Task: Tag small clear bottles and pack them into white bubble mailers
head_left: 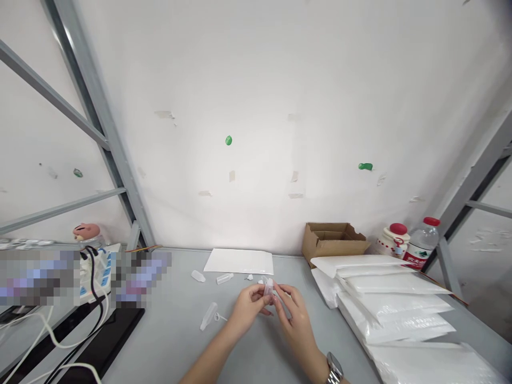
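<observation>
Between my two hands is a small translucent plastic bottle, held upright above the grey table. My left hand is closed on it from the left with thumb and fingers. From the other side, the fingers of my right hand pinch it too; what they grip exactly is partly hidden. A larger clear dropper bottle lies left of my left hand, beside a clear ring-shaped cap piece. Farther back lie two more small bottles, one on the left and another near some tiny white tips.
A white sheet-like packet lies by the wall. Stacked white padded mailers, an open cardboard box, a white jar and a water bottle stand right. A power strip, cables and a black slab occupy the left.
</observation>
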Tool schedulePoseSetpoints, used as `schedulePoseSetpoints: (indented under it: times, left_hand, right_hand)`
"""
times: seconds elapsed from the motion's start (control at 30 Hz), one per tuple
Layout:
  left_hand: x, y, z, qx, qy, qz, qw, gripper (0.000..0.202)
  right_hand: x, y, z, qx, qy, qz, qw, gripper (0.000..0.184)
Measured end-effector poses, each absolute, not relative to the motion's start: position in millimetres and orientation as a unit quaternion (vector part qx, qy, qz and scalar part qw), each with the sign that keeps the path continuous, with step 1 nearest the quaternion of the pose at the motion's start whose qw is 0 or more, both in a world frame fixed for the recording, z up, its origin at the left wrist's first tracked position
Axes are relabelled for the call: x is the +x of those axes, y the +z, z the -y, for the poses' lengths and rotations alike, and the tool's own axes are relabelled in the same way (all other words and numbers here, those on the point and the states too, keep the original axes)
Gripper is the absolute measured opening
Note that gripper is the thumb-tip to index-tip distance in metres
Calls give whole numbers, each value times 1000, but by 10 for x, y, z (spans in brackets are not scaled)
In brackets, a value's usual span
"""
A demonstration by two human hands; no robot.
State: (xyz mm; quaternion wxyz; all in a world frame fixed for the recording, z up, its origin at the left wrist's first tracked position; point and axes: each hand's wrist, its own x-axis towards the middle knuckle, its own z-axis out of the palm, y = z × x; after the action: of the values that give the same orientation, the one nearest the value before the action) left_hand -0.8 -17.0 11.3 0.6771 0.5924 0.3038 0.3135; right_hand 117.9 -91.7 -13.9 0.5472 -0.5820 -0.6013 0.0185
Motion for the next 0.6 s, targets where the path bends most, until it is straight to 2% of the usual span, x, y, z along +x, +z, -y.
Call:
schedulePoseSetpoints:
  times: [0.17,0.37,0.6]
  left_hand:
    - [-23,96,131,586,318,-306,680,47]
    - [-38,151,137,583,314,-303,685,45]
    - [-28,138,167,576,314,-301,692,42]
  right_hand:
    - [1183,-98,933,-590,1,605,534,27]
    - [1184,-28,935,-576,55,583,570,22]
    - [1213,-9,916,-572,89,547,605,25]
